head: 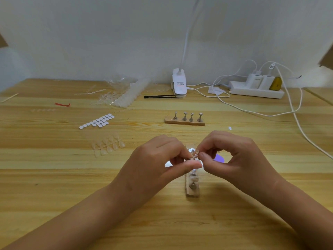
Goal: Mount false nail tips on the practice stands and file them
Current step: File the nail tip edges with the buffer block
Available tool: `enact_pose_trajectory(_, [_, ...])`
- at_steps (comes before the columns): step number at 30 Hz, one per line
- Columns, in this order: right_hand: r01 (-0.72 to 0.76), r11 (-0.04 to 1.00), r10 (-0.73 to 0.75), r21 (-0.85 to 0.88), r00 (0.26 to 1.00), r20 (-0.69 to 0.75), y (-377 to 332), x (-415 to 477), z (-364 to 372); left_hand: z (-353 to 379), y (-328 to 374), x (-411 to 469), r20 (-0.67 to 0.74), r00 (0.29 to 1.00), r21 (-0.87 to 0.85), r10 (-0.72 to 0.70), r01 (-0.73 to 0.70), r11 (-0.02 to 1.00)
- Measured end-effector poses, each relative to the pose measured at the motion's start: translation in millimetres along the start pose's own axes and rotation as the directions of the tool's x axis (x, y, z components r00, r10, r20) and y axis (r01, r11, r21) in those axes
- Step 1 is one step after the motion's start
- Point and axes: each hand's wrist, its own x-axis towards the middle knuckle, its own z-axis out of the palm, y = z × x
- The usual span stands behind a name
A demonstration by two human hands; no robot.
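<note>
My left hand (pixel 158 159) and my right hand (pixel 232 156) meet at the table's middle, both pinching one small clear nail tip (pixel 195 156) between thumb and fingertips. Directly beneath them lies a wooden practice stand (pixel 192 187), turned end-on toward me, with metal pegs partly hidden by my fingers. A second wooden stand (pixel 184 121) with several bare metal pegs sits farther back. Clear nail tips on a sprue (pixel 108 145) lie to the left. A purple nail file (pixel 219 157) shows only in part behind my right hand.
A sheet of white adhesive tabs (pixel 97 121) lies left of centre. Bags of nail tips (pixel 120 94), black tweezers (pixel 160 96), a white clip lamp (pixel 179 83) and a power strip (pixel 255 89) with trailing cables (pixel 295 114) line the back. A red band (pixel 62 104) lies far left.
</note>
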Motion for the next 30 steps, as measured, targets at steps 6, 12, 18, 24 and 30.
enact_pose_trajectory(6, [0.002, 1.0, -0.002, -0.009, 1.0, 0.01, -0.9, -0.6, 1.4, 0.9, -0.2, -1.0, 0.012, 1.0, 0.009, 0.01, -0.01, 1.0])
enact_pose_trajectory(12, [0.0, 1.0, 0.0, -0.01, 1.0, -0.002, -1.2, 0.1, 2.0, 1.4, 0.3, -0.3, 0.011, 1.0, 0.023, 0.014, -0.014, 1.0])
enact_pose_trajectory(18, [-0.02, 1.0, 0.02, 0.002, 1.0, 0.0, -1.7, 0.1, 2.5, 1.4, 0.9, -0.9, 0.019, 1.0, 0.016, -0.001, 0.001, 1.0])
enact_pose_trajectory(24, [-0.038, 0.998, 0.038, 0.049, 0.999, 0.004, -1.1, 0.2, 3.3, 2.2, 0.1, -1.0, 0.029, 0.999, 0.025, -0.019, 0.018, 1.0])
enact_pose_trajectory(30, [-0.029, 0.997, 0.028, 0.071, 0.999, 0.02, -0.2, -0.3, 3.2, 2.4, -0.1, -1.5, 0.036, 0.999, 0.033, -0.026, 0.024, 0.999])
